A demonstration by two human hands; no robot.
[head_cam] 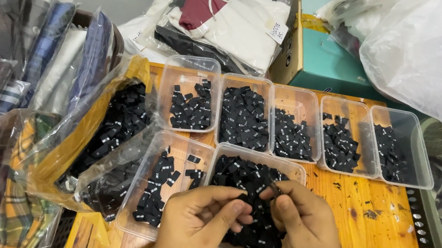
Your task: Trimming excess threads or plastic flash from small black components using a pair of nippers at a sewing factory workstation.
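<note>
Black woven size labels (250, 202) fill the clear plastic tub (296, 176) under both hands, at the front of the orange wooden worktop (373, 223). The right hand (304, 223) pinches one small label (273, 190) between thumb and forefinger, just above the heap, and the left hand (200, 218) is curled beside it with its thumb and fingers pressed together at the heap's edge; whether it holds a label too I cannot tell. These labels look very light, thin and soft, so they will probably slip or stick together, and I judge it best to take one by its folded edge with the fingertips only. Beside this tub on the left is another tub (170, 146) with fewer labels, and a row of five similar tubs (299, 94) stands behind. Further left, a transparent bag (118, 127) lies open with many more labels inside, next to folded garments in plastic sleeves (43, 49)
</note>
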